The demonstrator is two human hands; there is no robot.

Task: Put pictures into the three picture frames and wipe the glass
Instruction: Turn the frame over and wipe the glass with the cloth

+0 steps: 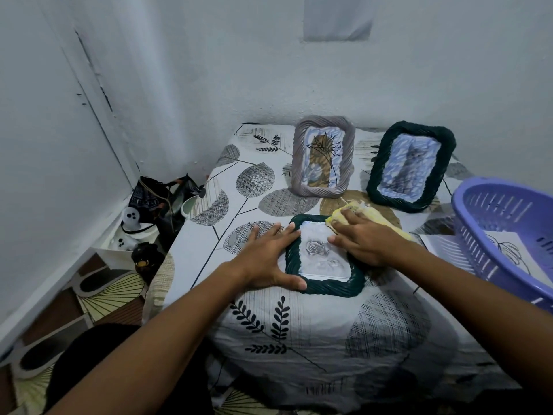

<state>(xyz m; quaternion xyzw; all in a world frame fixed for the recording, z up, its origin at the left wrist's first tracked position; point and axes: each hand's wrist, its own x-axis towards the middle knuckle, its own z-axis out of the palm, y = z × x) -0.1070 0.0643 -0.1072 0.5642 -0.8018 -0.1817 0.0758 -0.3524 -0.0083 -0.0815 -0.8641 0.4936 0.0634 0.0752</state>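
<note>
A dark green twisted frame lies flat on the table in front of me, with a grey rose picture under its glass. My left hand lies flat with spread fingers against the frame's left edge, thumb at the lower left corner. My right hand presses a yellow cloth onto the glass at the upper right corner. Behind, a grey twisted frame with a plant drawing stands upright. To its right, a second dark green frame with a grey cat picture leans back.
A purple plastic basket sits at the table's right edge over a sheet of paper with a line drawing. The table wears a leaf-patterned cloth. Bags and small items crowd the floor corner at left. Walls stand close behind.
</note>
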